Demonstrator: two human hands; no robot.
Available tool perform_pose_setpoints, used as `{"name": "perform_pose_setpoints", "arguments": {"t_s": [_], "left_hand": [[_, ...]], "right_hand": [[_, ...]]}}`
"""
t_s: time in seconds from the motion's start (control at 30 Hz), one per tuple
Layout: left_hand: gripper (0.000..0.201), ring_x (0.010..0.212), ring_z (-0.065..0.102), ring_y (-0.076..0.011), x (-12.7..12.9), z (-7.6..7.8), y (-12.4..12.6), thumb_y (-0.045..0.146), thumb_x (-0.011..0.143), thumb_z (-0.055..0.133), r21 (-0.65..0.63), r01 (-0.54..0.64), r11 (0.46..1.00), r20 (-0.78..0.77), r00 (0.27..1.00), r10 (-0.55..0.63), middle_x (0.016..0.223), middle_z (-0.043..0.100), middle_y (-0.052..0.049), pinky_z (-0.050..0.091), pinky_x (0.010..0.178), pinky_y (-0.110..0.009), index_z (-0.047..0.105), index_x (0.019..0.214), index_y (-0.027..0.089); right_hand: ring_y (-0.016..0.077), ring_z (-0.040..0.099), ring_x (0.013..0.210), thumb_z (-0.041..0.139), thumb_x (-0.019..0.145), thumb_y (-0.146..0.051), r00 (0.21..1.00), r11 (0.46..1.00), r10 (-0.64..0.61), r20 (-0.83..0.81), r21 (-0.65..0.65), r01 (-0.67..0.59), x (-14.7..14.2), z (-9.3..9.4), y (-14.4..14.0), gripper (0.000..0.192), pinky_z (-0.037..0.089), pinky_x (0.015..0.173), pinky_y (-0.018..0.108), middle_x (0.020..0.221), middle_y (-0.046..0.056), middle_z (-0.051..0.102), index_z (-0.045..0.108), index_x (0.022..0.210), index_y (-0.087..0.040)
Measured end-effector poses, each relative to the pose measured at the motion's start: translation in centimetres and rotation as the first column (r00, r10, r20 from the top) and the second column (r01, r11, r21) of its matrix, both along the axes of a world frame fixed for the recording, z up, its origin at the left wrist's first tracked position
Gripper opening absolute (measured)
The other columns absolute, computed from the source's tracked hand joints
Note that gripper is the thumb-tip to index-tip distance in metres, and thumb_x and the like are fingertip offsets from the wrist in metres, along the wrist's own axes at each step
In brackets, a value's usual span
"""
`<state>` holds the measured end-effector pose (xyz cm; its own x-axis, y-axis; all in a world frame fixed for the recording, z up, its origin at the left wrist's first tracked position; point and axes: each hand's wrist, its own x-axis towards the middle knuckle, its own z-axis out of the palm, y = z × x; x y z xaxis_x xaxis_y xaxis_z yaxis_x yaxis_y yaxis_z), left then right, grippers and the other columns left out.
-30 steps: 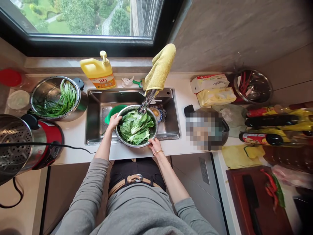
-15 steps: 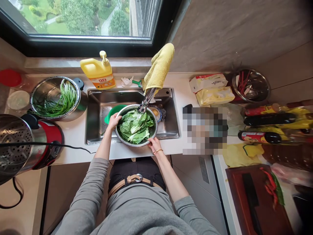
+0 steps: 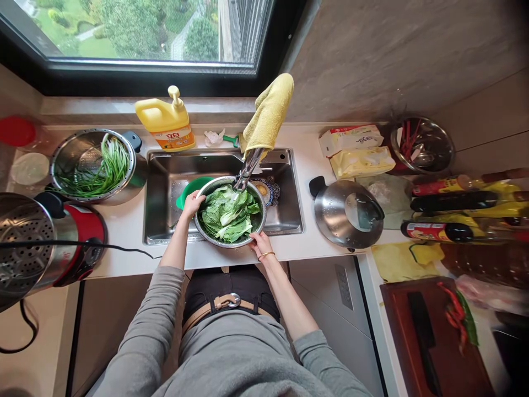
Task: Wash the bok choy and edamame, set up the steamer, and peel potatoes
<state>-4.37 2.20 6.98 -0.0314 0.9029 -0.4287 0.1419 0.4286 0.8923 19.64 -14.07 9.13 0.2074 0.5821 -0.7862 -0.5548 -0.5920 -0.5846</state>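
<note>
Nothing has shifted since a moment ago. The left hand (image 3: 192, 204) and right hand (image 3: 259, 241) clamp their fingers on opposite rims of the steel bowl (image 3: 258, 225) of bok choy (image 3: 229, 214), under the faucet (image 3: 247, 171) in the sink (image 3: 165, 182).

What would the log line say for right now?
left hand: grips bowl rim | right hand: grips rim | greens: in bowl | faucet: above

You wear a grey long-sleeved top (image 3: 231, 358), sleeves pushed up, a tan metal-buckled belt (image 3: 225, 303), a thin gold bangle (image 3: 266, 255).
</note>
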Motion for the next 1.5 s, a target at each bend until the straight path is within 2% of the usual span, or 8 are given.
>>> {"name": "perform_pose_setpoints", "arguments": {"t_s": [0.37,0.6,0.93,1.5], "left_hand": [[0.028,0.063,0.046,-0.0136,0.0,-0.2,0.1,0.033,0.058,0.063,0.031,0.012,0.999,-0.032,0.999,-0.011,0.062,0.055,0.003,0.036,0.064,-0.026,0.067,0.078,0.014],[0.033,0.067,0.048,-0.0150,0.1,0.1,0.1,0.036,0.056,0.063,0.018,0.017,1.000,-0.021,1.000,-0.017,0.066,0.057,0.002,0.037,0.068,-0.027,0.067,0.081,0.015],[0.036,0.068,0.053,-0.0159,-0.1,-0.9,0.3,0.033,0.057,0.066,0.010,-0.008,1.000,0.011,1.000,0.008,0.070,0.064,0.000,0.040,0.065,-0.026,0.070,0.086,0.013],[0.040,0.066,0.050,-0.0152,0.1,-0.5,0.2,0.035,0.053,0.065,-0.019,-0.026,0.999,0.038,0.999,0.026,0.068,0.061,0.001,0.039,0.066,-0.027,0.068,0.087,0.013]], "right_hand": [[0.0085,0.052,0.056,0.073,0.045,-0.023,1.000,1.000,-0.010,-0.009,-0.009,0.010,0.0,0.2,0.1,0.029,0.050,0.056,0.023,0.055,-0.008,0.055,0.051,0.063,-0.020],[0.0088,0.054,0.057,0.074,0.047,-0.023,1.000,1.000,0.004,-0.013,0.001,-0.004,0.1,0.0,0.0,0.029,0.052,0.058,0.024,0.057,-0.008,0.054,0.050,0.064,-0.020],[0.0086,0.054,0.059,0.073,0.047,-0.020,0.999,1.000,-0.009,-0.038,-0.002,0.009,0.1,0.1,0.1,0.028,0.051,0.057,0.023,0.058,-0.008,0.056,0.051,0.065,-0.020],[0.0089,0.052,0.059,0.072,0.046,-0.021,1.000,1.000,-0.013,-0.020,0.001,0.013,0.1,-0.1,0.1,0.027,0.050,0.056,0.022,0.058,-0.007,0.054,0.052,0.064,-0.019]]}}
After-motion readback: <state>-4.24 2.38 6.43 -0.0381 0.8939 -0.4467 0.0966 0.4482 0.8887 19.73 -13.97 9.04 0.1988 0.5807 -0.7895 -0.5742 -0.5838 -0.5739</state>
